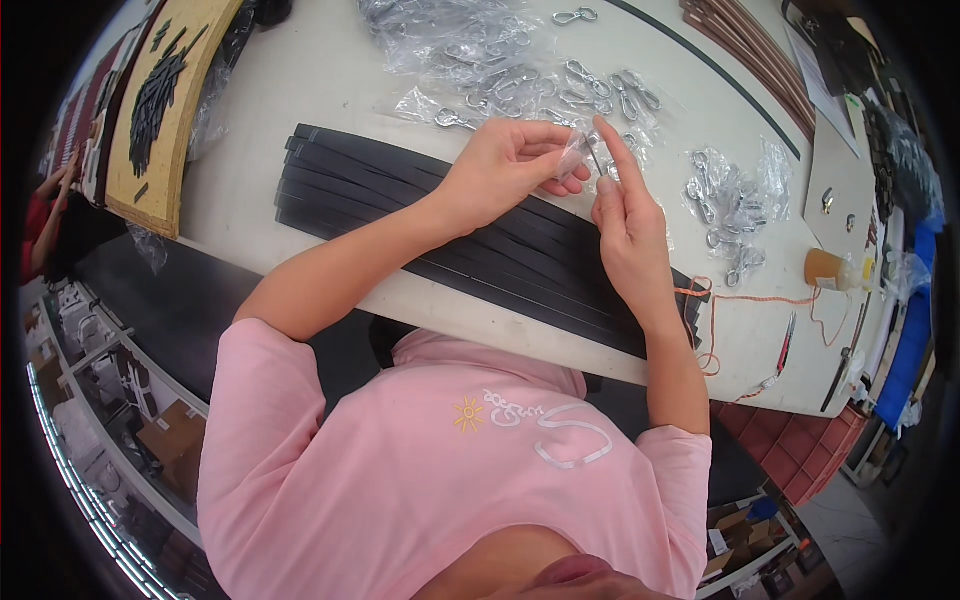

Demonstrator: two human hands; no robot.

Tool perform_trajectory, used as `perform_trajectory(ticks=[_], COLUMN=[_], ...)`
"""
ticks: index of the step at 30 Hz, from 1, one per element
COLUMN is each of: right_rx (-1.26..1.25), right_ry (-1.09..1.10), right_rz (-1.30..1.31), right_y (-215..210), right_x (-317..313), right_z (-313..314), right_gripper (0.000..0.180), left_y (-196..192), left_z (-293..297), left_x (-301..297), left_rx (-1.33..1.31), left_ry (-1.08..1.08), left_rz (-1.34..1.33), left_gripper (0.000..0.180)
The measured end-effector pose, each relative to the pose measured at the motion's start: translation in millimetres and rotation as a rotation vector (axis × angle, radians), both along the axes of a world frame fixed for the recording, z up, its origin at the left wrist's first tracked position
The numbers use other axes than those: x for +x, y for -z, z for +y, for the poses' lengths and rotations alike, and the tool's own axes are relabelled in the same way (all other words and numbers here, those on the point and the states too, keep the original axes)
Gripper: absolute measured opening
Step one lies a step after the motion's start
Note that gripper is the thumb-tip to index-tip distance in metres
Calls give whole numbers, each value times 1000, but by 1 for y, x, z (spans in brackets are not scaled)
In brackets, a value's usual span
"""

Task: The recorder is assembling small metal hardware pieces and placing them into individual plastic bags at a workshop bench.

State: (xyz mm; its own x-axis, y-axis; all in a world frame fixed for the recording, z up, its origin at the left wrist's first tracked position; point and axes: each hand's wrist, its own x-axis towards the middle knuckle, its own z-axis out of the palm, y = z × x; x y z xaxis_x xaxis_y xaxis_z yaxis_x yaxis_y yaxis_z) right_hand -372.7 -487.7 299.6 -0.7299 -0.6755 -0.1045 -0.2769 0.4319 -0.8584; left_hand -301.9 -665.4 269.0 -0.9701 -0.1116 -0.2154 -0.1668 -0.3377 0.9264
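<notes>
Over the table, my left hand (500, 165) is closed, pinching a small clear plastic bag (571, 158) between thumb and fingers. Just beside it, my right hand (632, 225) holds a thin metal piece (596, 157) between thumb and forefinger; its kind I cannot make out. Beneath both hands lies a wide stack of flat black strips (480, 250). Beyond them are several silver snap hooks (585, 85), many in clear bags. Another group of bagged snap hooks (725, 200) lies to the right of my right hand.
A pile of clear plastic bags (430, 40) covers the far middle of the table. Far left, a wooden board (190, 110) bears small black pieces. At right are an orange measuring tape (760, 299), an amber container (822, 268), red-handled snips (785, 350) and brown rods (750, 50).
</notes>
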Motion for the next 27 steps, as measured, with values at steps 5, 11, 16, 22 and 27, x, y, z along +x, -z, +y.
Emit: perform_trajectory(ticks=[5,11,16,22,27], right_rx=[-92,-115,-153,-190,-193], right_ry=[10,4,7,42,76], right_rz=[-199,-260,-290,-361,-398], right_y=[-2,-4,-8,-11,-12], right_x=[-4,-5,-4,-2,-6], right_z=[1,3,1,-2,-2], right_gripper=[53,55,54,51,48], left_y=[-1,1,-1,-9,-13], left_z=[1,2,-2,-5,-12], left_x=[0,-1,-1,-2,-2], left_rx=[0,38,54,59,193], left_ry=[-15,-4,12,36,106], left_rz=[21,55,22,3,-29], left_gripper=[34,35,36,38,48])
